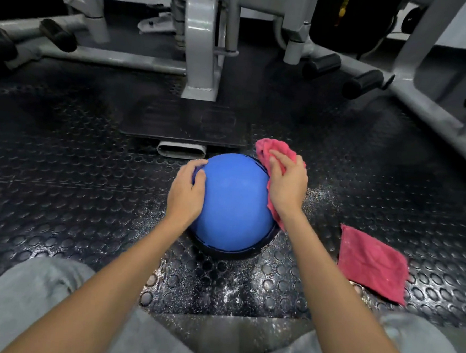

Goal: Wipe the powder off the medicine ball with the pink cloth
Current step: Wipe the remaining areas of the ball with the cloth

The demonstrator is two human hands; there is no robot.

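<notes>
A blue medicine ball (234, 203) with a dark lower band rests on the black studded rubber floor (63, 171) in front of my knees. My left hand (187, 192) lies flat against its left side, fingers curled over the top edge. My right hand (287, 185) presses a crumpled pink cloth (269, 151) against the ball's upper right side; the cloth sticks out above my fingers and hangs below my wrist. The ball's visible blue top looks free of powder.
A second pink cloth (371, 264) lies flat on the floor to the right of the ball. White powder specks (230, 293) dust the floor around and in front of the ball. A grey gym machine frame (201, 51) and a black footplate (186, 124) stand just beyond.
</notes>
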